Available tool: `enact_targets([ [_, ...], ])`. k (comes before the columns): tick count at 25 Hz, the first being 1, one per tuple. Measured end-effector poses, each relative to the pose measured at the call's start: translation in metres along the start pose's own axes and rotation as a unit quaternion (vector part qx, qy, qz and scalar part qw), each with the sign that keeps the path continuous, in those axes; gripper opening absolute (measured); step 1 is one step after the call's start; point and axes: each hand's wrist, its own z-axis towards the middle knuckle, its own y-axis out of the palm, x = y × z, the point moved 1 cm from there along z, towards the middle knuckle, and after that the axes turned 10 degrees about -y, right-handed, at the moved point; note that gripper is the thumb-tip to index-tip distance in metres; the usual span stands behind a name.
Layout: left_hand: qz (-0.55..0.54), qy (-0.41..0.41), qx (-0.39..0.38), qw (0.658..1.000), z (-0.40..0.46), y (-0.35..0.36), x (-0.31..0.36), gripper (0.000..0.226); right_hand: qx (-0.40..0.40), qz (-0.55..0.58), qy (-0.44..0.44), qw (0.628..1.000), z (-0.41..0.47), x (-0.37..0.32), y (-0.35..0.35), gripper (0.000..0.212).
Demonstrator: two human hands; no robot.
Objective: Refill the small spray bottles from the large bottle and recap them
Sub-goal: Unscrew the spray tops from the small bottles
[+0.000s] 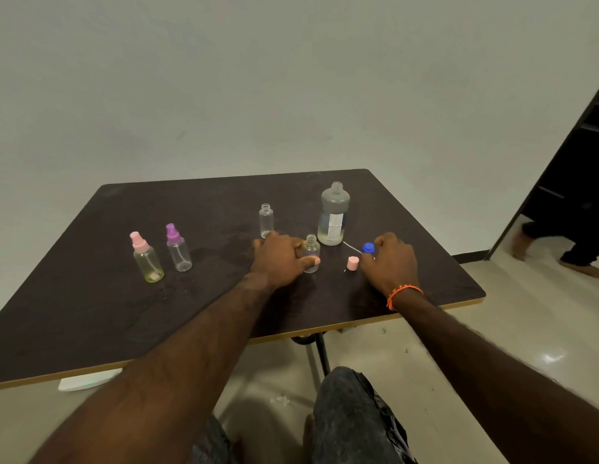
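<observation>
Dark table (90, 313), uncapped small bottles, open large bottle (335, 214).
Left hand (279, 261) gripping small bottle (311, 254); right hand (390, 261) pinching blue cap (368, 247); best kept steady, upright.

Counter (90, 313): all items stand or lie on its top.
Far left: two capped spray bottles side by side, the outer one (147, 257) nearer the front edge, the inner one (178, 248) just right of it and slightly behind.
Centre: an uncapped small bottle (266, 220) upright; the left hand (279, 259) lies before it and holds a second uncapped small bottle (311, 253), to the right and nearer.
Behind-right of that: the large bottle (334, 214), upright, uncapped.
Right: a loose spray cap (352, 263) lies on the counter between the hands; the right hand (390, 261) rests beside it, at a bottle cap (368, 247).
</observation>
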Motion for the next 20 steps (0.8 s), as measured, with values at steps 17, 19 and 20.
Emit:
enact_targets([
  [17,0.044,-0.192,0.065,0.978,0.035,-0.037,-0.085,0.04,-0.119,0.052,-0.213,0.968,0.016,-0.139,0.105,0.02],
  [19,0.03,-0.188,0.067,0.979,0.045,-0.034,-0.088,0.039,-0.124,0.044,-0.195,0.972,0.024,-0.14,0.116,0.018],
  [20,0.02,-0.189,0.066,0.98,0.048,-0.033,-0.088,0.038,-0.126,0.041,-0.19,0.973,0.028,-0.14,0.12,0.018],
])
